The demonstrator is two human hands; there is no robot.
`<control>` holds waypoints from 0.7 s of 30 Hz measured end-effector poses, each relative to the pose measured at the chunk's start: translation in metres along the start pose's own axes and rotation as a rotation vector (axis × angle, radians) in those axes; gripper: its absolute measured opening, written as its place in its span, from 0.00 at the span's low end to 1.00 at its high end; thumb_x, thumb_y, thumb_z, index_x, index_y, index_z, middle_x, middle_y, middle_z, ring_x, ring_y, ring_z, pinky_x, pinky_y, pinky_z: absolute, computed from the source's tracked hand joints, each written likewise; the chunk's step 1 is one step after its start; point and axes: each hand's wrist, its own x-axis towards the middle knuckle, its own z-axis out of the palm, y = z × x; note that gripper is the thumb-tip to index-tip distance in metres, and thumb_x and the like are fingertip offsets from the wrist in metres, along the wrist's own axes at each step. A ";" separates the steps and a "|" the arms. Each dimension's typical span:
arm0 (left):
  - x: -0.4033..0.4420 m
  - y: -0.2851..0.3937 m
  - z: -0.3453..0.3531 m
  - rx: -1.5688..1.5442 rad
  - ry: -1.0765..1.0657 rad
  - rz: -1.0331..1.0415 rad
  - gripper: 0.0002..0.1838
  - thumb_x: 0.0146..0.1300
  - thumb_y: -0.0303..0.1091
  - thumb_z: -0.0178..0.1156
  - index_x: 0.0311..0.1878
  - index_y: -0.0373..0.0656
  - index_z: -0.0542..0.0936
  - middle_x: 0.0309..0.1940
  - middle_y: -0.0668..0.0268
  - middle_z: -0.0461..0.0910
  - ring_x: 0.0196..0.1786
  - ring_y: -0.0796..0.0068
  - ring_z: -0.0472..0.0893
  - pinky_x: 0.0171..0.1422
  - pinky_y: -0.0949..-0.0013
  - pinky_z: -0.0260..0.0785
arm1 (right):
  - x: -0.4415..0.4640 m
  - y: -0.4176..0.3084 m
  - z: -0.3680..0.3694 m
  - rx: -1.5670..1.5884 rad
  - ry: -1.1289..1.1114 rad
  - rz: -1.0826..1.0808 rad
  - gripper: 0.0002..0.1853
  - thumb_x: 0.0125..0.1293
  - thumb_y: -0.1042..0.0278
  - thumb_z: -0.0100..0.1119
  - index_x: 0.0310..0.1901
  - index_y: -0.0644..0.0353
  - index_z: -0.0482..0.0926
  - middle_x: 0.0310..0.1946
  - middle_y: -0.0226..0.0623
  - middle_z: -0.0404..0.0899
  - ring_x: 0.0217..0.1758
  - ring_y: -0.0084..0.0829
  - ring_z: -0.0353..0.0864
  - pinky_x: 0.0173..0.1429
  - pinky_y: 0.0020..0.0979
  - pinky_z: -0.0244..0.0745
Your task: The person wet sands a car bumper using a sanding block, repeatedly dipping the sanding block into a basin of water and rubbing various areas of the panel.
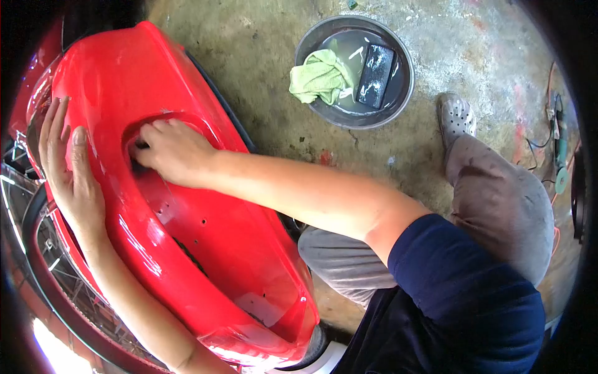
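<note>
A large glossy red body panel (124, 81) with a long recess lies tilted before me. My left hand (71, 174) rests flat along its left side, fingers stretched out and holding nothing. Inside the upper end of the recess, my right hand (177, 153) is closed, its fingers curled down against the red surface. Something dark shows at those fingertips, too hidden to name. Several small holes and a dark slot are in the recess floor below the right hand.
On the stained concrete floor (261, 62) stands a round basin (408, 93) of cloudy water. A light green cloth (321, 76) hangs over its rim, and a dark block (375, 75) lies inside. A green power tool (560, 149) with a cord lies far right.
</note>
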 end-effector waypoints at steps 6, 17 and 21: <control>-0.001 0.004 0.002 -0.035 -0.003 -0.015 0.21 0.80 0.36 0.54 0.72 0.43 0.77 0.74 0.58 0.73 0.77 0.62 0.69 0.78 0.56 0.64 | 0.007 0.008 0.002 -0.032 0.005 -0.049 0.14 0.70 0.65 0.55 0.52 0.50 0.88 0.46 0.43 0.79 0.53 0.46 0.79 0.55 0.46 0.75; -0.003 0.010 0.000 -0.094 -0.080 -0.158 0.21 0.78 0.34 0.59 0.70 0.42 0.79 0.55 0.66 0.79 0.40 0.76 0.70 0.48 0.73 0.66 | -0.005 -0.006 0.009 0.038 0.042 0.045 0.14 0.71 0.64 0.55 0.50 0.54 0.88 0.47 0.48 0.78 0.56 0.50 0.78 0.54 0.49 0.75; -0.003 0.003 -0.002 -0.019 -0.068 -0.105 0.22 0.78 0.36 0.60 0.72 0.50 0.78 0.56 0.63 0.79 0.40 0.76 0.72 0.49 0.73 0.67 | 0.000 -0.010 -0.005 0.010 -0.120 0.072 0.14 0.71 0.64 0.56 0.51 0.54 0.88 0.49 0.48 0.77 0.57 0.51 0.78 0.56 0.49 0.75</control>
